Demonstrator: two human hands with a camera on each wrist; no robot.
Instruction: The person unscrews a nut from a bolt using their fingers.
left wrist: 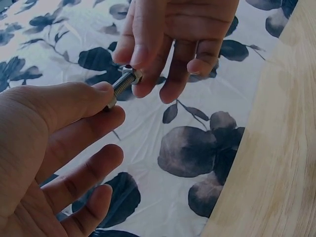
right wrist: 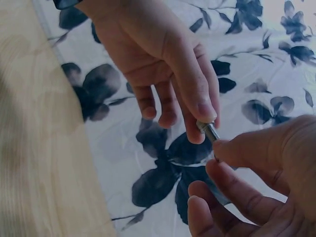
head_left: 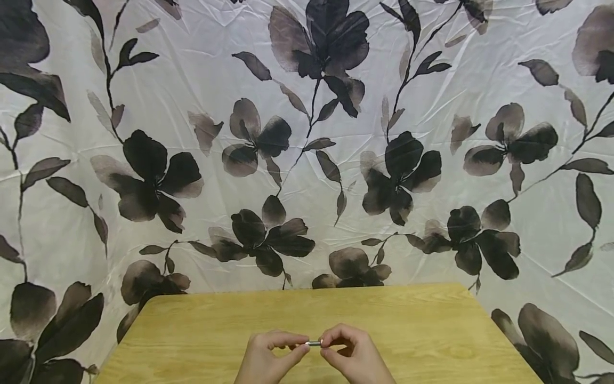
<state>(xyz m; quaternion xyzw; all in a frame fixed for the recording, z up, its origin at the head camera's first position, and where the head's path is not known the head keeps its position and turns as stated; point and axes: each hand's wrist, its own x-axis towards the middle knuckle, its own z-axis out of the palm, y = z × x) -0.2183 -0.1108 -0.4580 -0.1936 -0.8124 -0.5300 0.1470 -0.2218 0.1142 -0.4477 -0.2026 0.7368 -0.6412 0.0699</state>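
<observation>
Over the table, both hands meet at a small metal bolt (head_left: 314,343), held roughly level. My left hand (head_left: 278,354) pinches one end between thumb and index finger, at the bolt's head. In the left wrist view the threaded shank (left wrist: 123,85) shows bare between the two hands. A hex nut (left wrist: 132,74) sits on the far end, between the thumb and fingertips of my right hand (head_left: 352,352). The right wrist view shows the bolt (right wrist: 211,132) running from the left fingertips to the right thumb. The other fingers of both hands are loosely bent, off the bolt.
The yellow wood-grain table (head_left: 201,320) lies beneath the hands. Behind it hangs a white cloth (head_left: 336,224) printed with dark flowers, reaching down past the table's back and side edges. A dark band (right wrist: 66,4) circles the left wrist.
</observation>
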